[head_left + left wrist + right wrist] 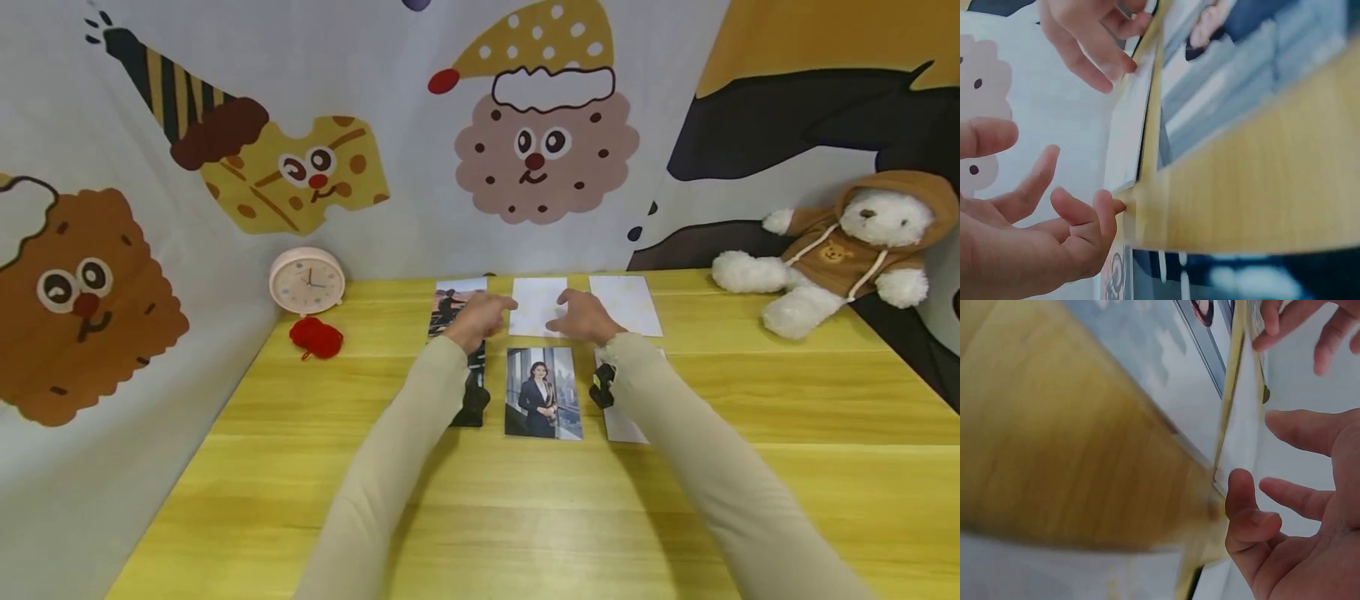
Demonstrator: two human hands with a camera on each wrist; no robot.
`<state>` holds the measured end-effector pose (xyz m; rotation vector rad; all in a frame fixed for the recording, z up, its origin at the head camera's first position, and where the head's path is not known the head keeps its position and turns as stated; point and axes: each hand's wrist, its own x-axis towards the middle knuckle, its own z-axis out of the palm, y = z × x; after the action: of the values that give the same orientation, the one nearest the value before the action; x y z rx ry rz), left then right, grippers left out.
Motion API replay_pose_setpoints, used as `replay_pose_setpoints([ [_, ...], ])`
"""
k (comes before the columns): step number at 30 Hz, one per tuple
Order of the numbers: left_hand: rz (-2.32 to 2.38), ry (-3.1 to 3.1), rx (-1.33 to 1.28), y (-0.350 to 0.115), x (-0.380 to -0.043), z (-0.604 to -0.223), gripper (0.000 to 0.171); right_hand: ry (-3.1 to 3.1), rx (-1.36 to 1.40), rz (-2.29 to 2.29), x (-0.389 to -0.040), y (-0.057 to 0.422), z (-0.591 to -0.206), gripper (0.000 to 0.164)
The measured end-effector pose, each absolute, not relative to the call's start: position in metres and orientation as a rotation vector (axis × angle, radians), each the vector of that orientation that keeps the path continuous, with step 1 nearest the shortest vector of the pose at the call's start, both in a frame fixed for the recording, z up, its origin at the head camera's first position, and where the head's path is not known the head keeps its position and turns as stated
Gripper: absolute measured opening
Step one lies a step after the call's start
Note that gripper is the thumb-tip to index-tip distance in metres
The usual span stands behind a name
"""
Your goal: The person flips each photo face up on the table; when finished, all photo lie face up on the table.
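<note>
A white card [538,302] lies face down in the middle of the back row. My left hand [477,320] is at its left edge, thumb and fingers spread, with fingertips close to the card's corner in the left wrist view. At the opposite edge is my right hand [588,318], its fingers loosely bent and apart; the right wrist view puts its fingertips right by the card's end. Neither hand grips anything. Just in front of this card lies a photo [542,393] of a person in a dark suit.
Left of the hands lies a sunset-coloured photo [447,302], with a dark photo [477,360] partly under my left arm. Two white cards are at right, one at back [626,302], one under my right arm [624,423]. Clock [307,282], red yarn [317,337] and teddy bear [847,242] stand farther out.
</note>
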<state>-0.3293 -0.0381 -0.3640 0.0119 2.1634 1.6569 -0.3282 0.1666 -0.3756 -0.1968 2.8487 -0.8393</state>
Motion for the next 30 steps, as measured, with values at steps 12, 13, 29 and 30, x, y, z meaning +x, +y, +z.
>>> replay_pose_setpoints([
  [12, 1.791, 2.051, -0.142, -0.032, -0.334, -0.360, 0.048, 2.873, -0.158, -0.669, -0.326, 0.154, -0.379, 0.071],
  [13, 1.797, 2.055, -0.135, -0.033, -0.335, -0.360, 0.047, 2.870, -0.163, -0.645, -0.326, 0.153, -0.377, 0.071],
  [29, 1.964, 1.840, -0.082, -0.033, -0.343, -0.364, 0.059, 2.757, -0.258, -0.602, -0.329, 0.149, -0.365, 0.062],
  [30, 1.966, 1.833, -0.073, -0.033, -0.343, -0.365, 0.059, 2.743, -0.265, -0.609, -0.328, 0.149, -0.364, 0.062],
])
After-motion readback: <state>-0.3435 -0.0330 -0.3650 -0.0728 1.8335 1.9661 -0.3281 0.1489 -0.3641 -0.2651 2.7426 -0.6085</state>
